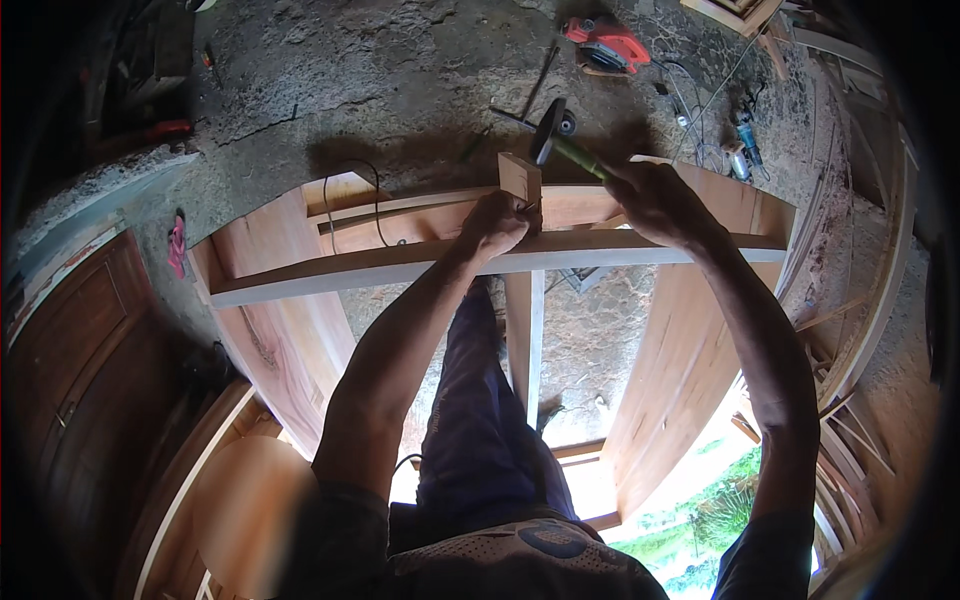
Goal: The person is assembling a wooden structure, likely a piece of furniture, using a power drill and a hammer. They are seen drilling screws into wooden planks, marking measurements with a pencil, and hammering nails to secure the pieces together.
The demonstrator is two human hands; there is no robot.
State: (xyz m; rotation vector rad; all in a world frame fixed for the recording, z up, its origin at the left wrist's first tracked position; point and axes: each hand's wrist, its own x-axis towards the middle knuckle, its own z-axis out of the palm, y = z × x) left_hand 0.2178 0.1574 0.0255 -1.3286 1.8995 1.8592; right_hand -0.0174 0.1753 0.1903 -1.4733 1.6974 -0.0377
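My right hand (655, 203) is wrapped round the green handle of a hammer (549, 131). Its dark head is raised just above and right of an upright wooden post (519, 176). Against the near side of that post, my left hand (494, 226) is closed with the fingers pinched together. Something thin may be in that pinch, too small to make out. Both hands are over a long wooden rail (400, 263), the top edge of a large wooden frame with broad side boards (665, 375).
A red power saw (606, 46) lies on the rough concrete floor at the far side. Cables and a blue power tool (748, 140) are at far right. Wooden strips (868, 300) lean along the right. A brown panelled door (75, 350) is at left. My leg (485, 400) stands inside the frame.
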